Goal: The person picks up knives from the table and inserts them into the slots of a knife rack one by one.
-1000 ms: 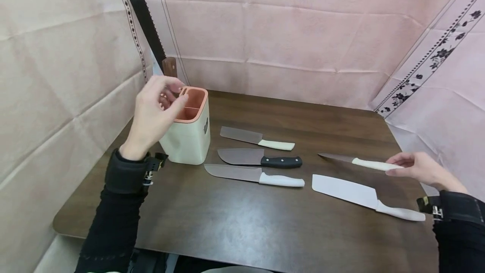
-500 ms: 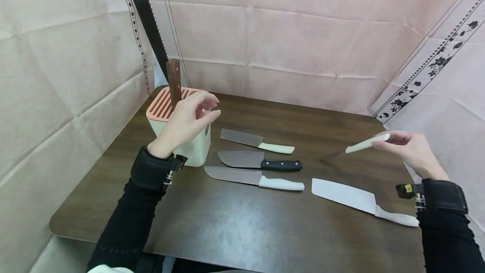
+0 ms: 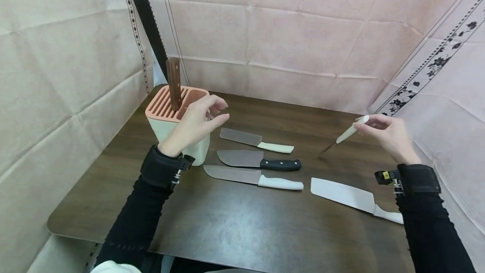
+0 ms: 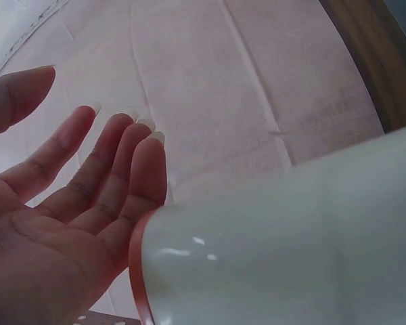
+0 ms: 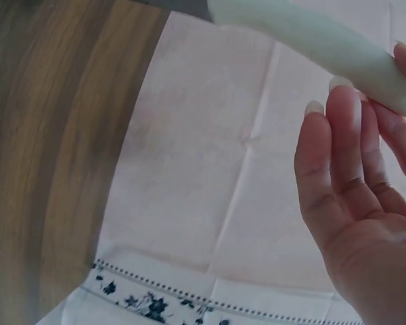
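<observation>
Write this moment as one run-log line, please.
right hand: holds white-handled knife, tilted | left hand: empty, near knife block | brown-handled knife: in block

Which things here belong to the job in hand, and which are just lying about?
Seemingly part of the job:
held knife, its handle pinched by the right hand
block, with the left hand at it

Apparently just lying about, though perhaps needed too:
green-handled knife
black-handled knife
white-handled knife
cleaver

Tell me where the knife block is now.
In the head view, the knife block stands on the left, partly behind the left hand, with the black-handled knife to its right.
</observation>
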The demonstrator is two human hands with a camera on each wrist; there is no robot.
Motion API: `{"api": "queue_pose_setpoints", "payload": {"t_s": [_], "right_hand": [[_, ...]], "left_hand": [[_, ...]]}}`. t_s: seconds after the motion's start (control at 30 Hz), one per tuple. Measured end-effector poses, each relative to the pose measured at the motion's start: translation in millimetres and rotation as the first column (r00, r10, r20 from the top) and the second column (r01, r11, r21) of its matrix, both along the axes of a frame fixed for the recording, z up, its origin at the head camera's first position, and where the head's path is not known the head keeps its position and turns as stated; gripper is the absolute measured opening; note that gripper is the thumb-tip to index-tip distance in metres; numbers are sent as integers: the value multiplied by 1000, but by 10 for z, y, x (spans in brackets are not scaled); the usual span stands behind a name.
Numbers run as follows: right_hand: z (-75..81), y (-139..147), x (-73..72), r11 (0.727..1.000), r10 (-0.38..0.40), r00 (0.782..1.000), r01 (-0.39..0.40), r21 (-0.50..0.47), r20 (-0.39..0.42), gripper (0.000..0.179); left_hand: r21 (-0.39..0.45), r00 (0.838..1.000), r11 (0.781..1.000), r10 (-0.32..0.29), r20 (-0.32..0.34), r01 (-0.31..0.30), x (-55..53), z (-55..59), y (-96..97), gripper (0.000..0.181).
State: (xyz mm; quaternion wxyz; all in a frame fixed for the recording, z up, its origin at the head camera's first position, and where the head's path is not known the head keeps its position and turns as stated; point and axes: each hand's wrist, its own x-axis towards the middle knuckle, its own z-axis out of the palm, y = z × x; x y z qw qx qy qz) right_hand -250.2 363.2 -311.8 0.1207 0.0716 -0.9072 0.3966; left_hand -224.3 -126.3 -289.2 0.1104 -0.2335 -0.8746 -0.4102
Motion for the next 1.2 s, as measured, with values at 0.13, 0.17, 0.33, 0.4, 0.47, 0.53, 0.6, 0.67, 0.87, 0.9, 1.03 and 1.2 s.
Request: {"api": "queue_pose_setpoints", "payload": {"t_s": [0.13, 0.17, 0.33, 0.4, 0.47, 0.53, 0.6, 0.67, 0.87, 0.9, 1.03, 1.2], "right_hand": [[37, -94, -21, 1000, 20, 1000, -20, -1, -6, 28], [52, -115, -22, 999, 34, 999, -34, -6, -11, 27], [134, -223, -13, 995, 92, 995, -93, -26, -32, 27], [164, -265, -8, 994, 101, 994, -102, -25, -36, 27], [189, -301, -7, 993, 114, 993, -115, -27, -38, 27], [212, -334, -10, 991, 126, 991, -127, -40, -42, 27], [239, -373, -10, 988, 138, 990, -140, -61, -40, 29], [259, -412, -12, 986, 146, 989, -148, -75, -37, 29], [316, -552, -2, 986, 154, 986, -158, -58, -60, 28], [321, -573, -6, 986, 157, 985, -160, -53, -68, 28], [340, -657, -29, 983, 171, 982, -176, -49, -85, 27], [356, -762, -67, 980, 184, 977, -191, -57, -102, 26]], "left_hand": [[-15, 1000, 1000, -12, -7, 12, 2, -3, 43, 26], [-17, 1000, 1000, -14, -12, 13, 3, -5, 52, 26], [-27, 1000, 1000, -14, -10, 14, 2, -20, 83, 26], [-30, 1000, 999, -14, -2, 14, 0, -28, 90, 26], [-31, 1000, 999, -17, 2, 17, -3, -31, 98, 26], [-28, 1000, 999, -26, 5, 26, -9, -33, 110, 26], [-25, 999, 999, -35, 6, 35, -13, -25, 127, 26], [-24, 999, 999, -42, 8, 42, -21, -24, 142, 26], [-31, 998, 998, -56, 9, 57, -49, -37, 198, 26], [-32, 998, 998, -58, 8, 59, -53, -41, 207, 26], [-40, 998, 998, -57, 7, 57, -64, -46, 241, 27], [-56, 999, 997, -44, 8, 45, -80, -68, 268, 27]]}}
